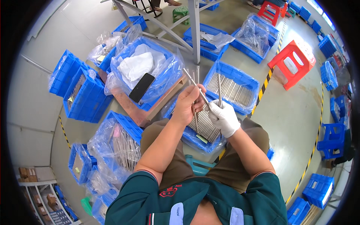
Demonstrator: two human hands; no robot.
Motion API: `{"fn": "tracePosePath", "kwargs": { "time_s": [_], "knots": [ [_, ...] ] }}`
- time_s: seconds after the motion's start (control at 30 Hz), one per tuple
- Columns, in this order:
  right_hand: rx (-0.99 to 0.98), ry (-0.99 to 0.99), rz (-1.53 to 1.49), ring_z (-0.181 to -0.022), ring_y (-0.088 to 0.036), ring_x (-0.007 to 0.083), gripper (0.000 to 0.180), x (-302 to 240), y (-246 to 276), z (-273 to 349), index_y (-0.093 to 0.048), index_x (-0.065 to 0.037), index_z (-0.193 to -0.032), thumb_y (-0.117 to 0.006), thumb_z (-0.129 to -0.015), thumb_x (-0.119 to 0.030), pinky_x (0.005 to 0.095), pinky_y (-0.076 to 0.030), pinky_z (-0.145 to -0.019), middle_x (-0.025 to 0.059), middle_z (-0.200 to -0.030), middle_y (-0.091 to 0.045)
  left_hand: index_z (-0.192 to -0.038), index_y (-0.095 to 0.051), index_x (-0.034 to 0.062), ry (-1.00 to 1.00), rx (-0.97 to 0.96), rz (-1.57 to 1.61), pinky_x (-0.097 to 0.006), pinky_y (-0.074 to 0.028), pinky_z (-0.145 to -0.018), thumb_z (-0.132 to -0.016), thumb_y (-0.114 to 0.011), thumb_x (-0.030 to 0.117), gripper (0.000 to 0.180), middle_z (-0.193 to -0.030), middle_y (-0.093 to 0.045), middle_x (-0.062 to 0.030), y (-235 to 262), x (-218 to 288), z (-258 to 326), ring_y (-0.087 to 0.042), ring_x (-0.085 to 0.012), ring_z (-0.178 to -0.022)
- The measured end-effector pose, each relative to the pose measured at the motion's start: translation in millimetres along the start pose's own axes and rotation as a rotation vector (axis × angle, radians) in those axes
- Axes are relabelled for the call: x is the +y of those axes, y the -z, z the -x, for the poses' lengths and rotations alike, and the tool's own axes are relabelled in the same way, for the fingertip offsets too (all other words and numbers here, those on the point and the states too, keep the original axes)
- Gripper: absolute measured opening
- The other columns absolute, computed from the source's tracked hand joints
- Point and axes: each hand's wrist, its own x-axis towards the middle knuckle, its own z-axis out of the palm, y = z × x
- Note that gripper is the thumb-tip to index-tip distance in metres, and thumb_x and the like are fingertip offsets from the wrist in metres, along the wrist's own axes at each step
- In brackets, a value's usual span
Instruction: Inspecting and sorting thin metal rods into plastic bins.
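Observation:
My bare left hand [188, 103] is closed around slim metal rods [190, 77]; one slants up to the left and another points downward below the fingers. In a white glove, my right hand [225, 118] grips a single metal rod [219, 88] that stands nearly upright. The two hands almost meet, and the slanted rod runs toward the gloved fingers. Below them a plastic-lined blue crate [186, 141] holds a layer of similar rods [208, 128] side by side. Just beyond, a second blue crate [256, 87] contains another row of rods [236, 92].
To the left, a lined blue crate [119, 51] carries white cloth [135, 66] and a black phone [141, 87]. Nearer, a bagged crate holds long thin rods [125, 149]. A grey table leg [195, 33] rises ahead. A red stool [292, 62] stands right, beside striped floor tape [267, 83].

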Motion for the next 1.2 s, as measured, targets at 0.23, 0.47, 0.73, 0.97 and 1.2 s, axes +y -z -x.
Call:
{"fn": "tracePosePath", "kwargs": {
  "time_s": [0.23, 0.47, 0.73, 0.97, 1.2],
  "knots": [
    [0.043, 0.0, -0.055, -0.045, -0.035, 0.0058, 0.02, 0, 2, -5, -0.055, -0.005, -0.082, -0.058, -0.089, -0.023, 0.0205, -0.025, -0.041, -0.0022, -0.056, -0.041, -0.104, -0.056, 0.0046, 0.059, 0.076, 0.078, -0.018, -0.032, -0.045, -0.092, -0.052, 0.028, 0.026, -0.073, -0.053, 0.001, -4, -3, -1, -0.039, -0.005, -0.052],
    [0.151, 0.171, 0.082, -0.049, -0.038, 0.0052, 0.016, -2, 2, -10, -0.058, -0.001, -0.087, -0.058, -0.088, -0.017, 0.0206, -0.029, -0.045, -0.0023, -0.058, -0.044, -0.1, -0.057, 0.0028, -0.055, 0.389, 0.097, -0.019, -0.031, -0.044, -0.089, -0.057, 0.033, 0.032, -0.068, -0.046, 0.0033, -5, -4, -2, -0.038, -0.0038, -0.051],
    [0.375, 0.299, 0.45, -0.048, -0.04, 0.0038, 0.015, 8, -4, -15, -0.058, -0.001, -0.087, -0.058, -0.088, -0.017, 0.0184, -0.03, -0.045, -0.0024, -0.058, -0.047, -0.108, -0.058, 0.0006, -0.126, 0.307, -0.04, -0.018, -0.031, -0.045, -0.09, -0.059, 0.026, 0.032, -0.068, -0.044, 0.0046, -6, -8, -2, -0.036, -0.0027, -0.052],
    [0.276, 0.188, 0.188, -0.052, -0.04, 0.0042, 0.018, 7, -1, -16, -0.057, -0.001, -0.086, -0.059, -0.087, -0.019, 0.0206, -0.031, -0.048, -0.0022, -0.061, -0.047, -0.12, -0.051, 0.0002, 0.024, 0.077, 0.071, -0.018, -0.031, -0.049, -0.091, -0.051, 0.042, 0.051, -0.07, -0.047, 0.0025, -6, 2, -9, -0.038, -0.0041, -0.055],
    [0.337, 0.248, 0.379, -0.046, -0.035, 0.0038, 0.02, 11, -6, -20, -0.058, -0.002, -0.094, -0.058, -0.089, -0.021, 0.0195, -0.026, -0.042, -0.0036, -0.058, -0.042, -0.103, -0.057, 0.0038, -0.012, 0.163, 0.004, -0.018, -0.033, -0.049, -0.091, -0.055, 0.027, 0.026, -0.071, -0.047, 0.0033, -3, -2, -9, -0.039, -0.0037, -0.056]
  ]
}}
